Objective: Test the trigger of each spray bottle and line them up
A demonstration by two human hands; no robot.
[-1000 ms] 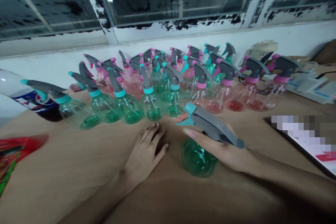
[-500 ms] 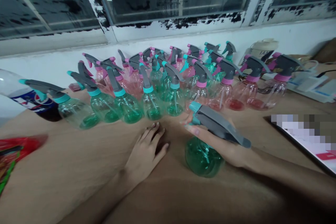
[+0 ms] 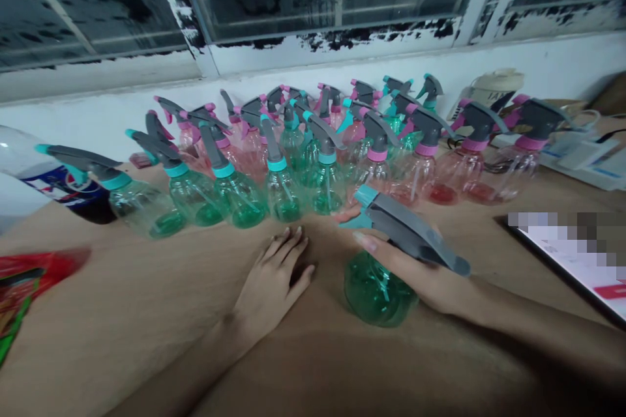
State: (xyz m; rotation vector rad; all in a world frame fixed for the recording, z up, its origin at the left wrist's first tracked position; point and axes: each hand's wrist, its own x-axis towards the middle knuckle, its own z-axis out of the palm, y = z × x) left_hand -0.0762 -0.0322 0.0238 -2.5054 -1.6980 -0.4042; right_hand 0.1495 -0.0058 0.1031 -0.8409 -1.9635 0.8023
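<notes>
My right hand (image 3: 415, 270) is wrapped round the neck of a green spray bottle (image 3: 379, 290) with a grey and teal trigger head (image 3: 408, 234); the bottle stands on the wooden table (image 3: 147, 313) near its front. My left hand (image 3: 274, 280) lies flat on the table just left of that bottle, fingers stretched out, holding nothing. Behind both hands stand several green spray bottles (image 3: 244, 199) and pink spray bottles (image 3: 415, 172) in rows.
A dark-labelled plastic bottle (image 3: 34, 172) lies at the far left. A red packet (image 3: 24, 280) sits at the left edge. A flat white sheet with red marks (image 3: 581, 260) is at the right. A white jar (image 3: 493, 88) and cables stand at the back right, under the window wall.
My right hand has shifted the held green bottle slightly right and forward. My left hand has stayed flat on the table.
</notes>
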